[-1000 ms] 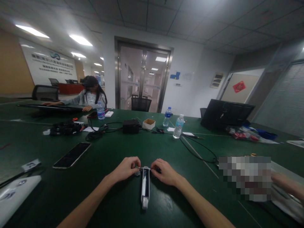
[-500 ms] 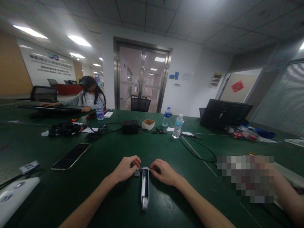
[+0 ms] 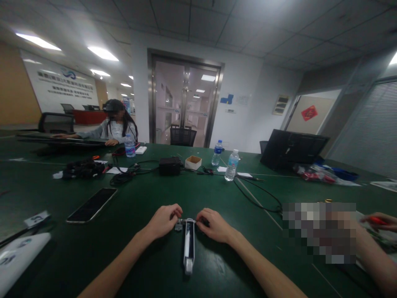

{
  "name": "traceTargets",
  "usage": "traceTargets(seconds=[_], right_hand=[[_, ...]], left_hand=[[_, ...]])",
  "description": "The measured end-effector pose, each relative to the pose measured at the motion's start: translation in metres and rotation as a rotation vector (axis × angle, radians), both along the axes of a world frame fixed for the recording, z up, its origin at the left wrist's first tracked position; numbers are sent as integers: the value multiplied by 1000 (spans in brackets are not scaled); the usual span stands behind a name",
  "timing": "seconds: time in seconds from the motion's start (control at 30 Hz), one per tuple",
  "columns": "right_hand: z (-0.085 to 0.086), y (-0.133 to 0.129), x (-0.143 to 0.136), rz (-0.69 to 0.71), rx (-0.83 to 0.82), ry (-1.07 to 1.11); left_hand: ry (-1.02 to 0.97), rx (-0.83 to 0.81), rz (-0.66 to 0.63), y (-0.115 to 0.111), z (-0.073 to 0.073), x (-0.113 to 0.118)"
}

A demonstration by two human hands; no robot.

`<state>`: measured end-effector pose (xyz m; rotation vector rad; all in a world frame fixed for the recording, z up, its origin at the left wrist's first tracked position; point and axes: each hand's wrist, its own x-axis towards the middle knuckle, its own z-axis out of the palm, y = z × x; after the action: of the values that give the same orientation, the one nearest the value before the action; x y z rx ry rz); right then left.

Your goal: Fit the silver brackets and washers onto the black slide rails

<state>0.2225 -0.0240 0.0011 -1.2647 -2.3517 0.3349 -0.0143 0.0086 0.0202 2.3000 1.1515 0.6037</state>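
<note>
A narrow white and dark device (image 3: 189, 244) lies lengthwise on the green table (image 3: 149, 265), between my two hands. Its far end has a small metal fitting (image 3: 179, 225) sticking out to the left. My left hand (image 3: 166, 219) is at that fitting, fingers curled and pinched together on something too small to make out. On the other side, my right hand (image 3: 214, 224) has its fingers curled against the device's far right corner; whatever lies between its fingertips is hidden.
A phone (image 3: 92, 205) lies to the left, a white device (image 3: 23, 260) nearer. Beyond are cables, a black box (image 3: 170, 165), an open small box (image 3: 193, 162) and bottles (image 3: 232, 165). Other people's hands (image 3: 383, 222) are at the right; a person (image 3: 116, 124) sits across.
At the right edge, another person's hand with a red object has come into view. My own hands and the device have hardly moved.
</note>
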Motion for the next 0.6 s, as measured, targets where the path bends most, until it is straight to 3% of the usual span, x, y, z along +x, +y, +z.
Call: traceTargets(seconds=[0.2,0.6], right_hand=[[0,0,0,-1,-15,4],[2,-1,0,2,-13,9]], left_hand=[[-11,-60,-38,-3,3,0],[34,46,-64,-2,-1,0]])
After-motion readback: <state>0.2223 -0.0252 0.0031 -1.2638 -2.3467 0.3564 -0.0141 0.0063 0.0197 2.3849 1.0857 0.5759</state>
